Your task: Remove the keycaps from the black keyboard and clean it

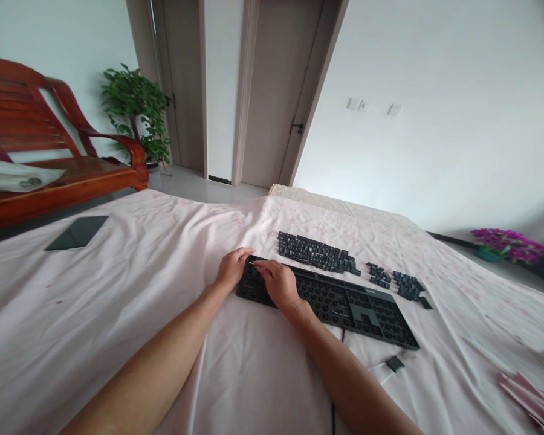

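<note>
A black keyboard (315,293), stripped of its keycaps, lies on the pink cloth in front of me. My left hand (232,267) is closed at its far left corner, fingers against the edge. Over the left part of the keyboard, my right hand (280,283) pinches a thin stick with a pale tip (252,263), perhaps a cotton swab; most of it is hidden by the fingers. Loose black keycaps (317,251) are laid out in rows behind the keyboard. Smaller groups of keycaps (379,275) and more keycaps (408,286) lie farther right.
A small black square piece (395,364) with thin wires lies near the keyboard's front right. A cable passes under my right forearm. At the left rests a dark tablet (78,233). Beyond are a wooden chair (72,163), a plant (136,112) and purple flowers (510,243).
</note>
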{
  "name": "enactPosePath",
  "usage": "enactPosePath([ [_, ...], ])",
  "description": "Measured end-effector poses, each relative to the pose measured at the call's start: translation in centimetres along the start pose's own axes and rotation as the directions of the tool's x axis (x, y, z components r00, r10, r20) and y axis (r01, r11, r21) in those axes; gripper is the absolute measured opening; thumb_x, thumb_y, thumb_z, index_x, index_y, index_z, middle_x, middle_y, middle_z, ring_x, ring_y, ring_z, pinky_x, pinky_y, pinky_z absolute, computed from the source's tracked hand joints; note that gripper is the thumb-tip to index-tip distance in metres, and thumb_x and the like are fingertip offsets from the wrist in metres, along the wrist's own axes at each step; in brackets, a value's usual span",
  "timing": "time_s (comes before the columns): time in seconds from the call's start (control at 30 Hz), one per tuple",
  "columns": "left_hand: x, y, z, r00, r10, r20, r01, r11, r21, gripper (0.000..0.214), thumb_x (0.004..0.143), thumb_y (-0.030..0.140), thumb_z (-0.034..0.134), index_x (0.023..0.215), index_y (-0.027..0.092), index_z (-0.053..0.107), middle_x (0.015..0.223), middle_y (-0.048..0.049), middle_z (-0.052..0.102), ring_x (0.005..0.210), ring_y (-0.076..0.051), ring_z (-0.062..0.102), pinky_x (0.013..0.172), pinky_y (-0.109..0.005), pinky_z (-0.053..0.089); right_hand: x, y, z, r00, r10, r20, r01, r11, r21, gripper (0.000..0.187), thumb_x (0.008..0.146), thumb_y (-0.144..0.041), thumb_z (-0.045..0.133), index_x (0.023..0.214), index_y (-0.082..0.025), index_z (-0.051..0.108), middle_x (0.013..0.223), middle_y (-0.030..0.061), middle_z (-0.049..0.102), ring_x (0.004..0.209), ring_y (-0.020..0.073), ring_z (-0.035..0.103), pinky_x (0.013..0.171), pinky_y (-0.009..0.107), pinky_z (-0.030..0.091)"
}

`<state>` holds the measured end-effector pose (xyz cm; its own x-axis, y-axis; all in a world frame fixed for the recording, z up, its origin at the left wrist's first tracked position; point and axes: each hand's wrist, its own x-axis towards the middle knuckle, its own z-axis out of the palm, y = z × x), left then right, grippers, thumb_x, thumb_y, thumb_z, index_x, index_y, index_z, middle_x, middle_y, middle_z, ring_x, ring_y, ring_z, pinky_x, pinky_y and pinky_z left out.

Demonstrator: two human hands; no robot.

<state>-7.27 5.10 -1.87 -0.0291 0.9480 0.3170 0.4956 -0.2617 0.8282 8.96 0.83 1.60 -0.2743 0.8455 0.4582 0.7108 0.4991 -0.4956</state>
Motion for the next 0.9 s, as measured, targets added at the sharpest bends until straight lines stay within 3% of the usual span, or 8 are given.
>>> enactPosePath([
  [0.33, 0.1, -0.5, 0.1, 1.000, 0.004, -0.007, -0.004, 1.000, -0.022, 0.029, 0.086, 0.021, 0.045, 0.102, 0.023, 0.070, 0.104, -0.0010, 0.072, 0.098, -0.015, 0.065, 0.088, -0.025, 0.049, 0.0, -1.2, 0.0, 0.994, -0.041, 0.105, 0.060, 0.981, -0.184, 0.023, 0.091, -0.025, 0.050, 0.101, -0.030, 0.071, 0.098, -0.0002, 0.070, 0.091, 0.0151, 0.063, 0.079, 0.022, 0.045],
  [0.9, -0.2, 0.1, -0.3, 1.000, 0.010, 0.023, -0.010, 0.999, 0.032, 0.032, 0.083, 0.019, 0.045, 0.101, 0.024, 0.071, 0.105, 0.0014, 0.072, 0.099, -0.015, 0.065, 0.088, -0.023, 0.049, -0.8, -1.9, -0.8, 0.965, -0.211, 0.155, 0.234, 0.961, -0.149, 0.023, 0.093, -0.022, 0.049, 0.098, -0.026, 0.071, 0.090, 0.0007, 0.070, 0.085, 0.0150, 0.062, 0.080, 0.025, 0.042],
])
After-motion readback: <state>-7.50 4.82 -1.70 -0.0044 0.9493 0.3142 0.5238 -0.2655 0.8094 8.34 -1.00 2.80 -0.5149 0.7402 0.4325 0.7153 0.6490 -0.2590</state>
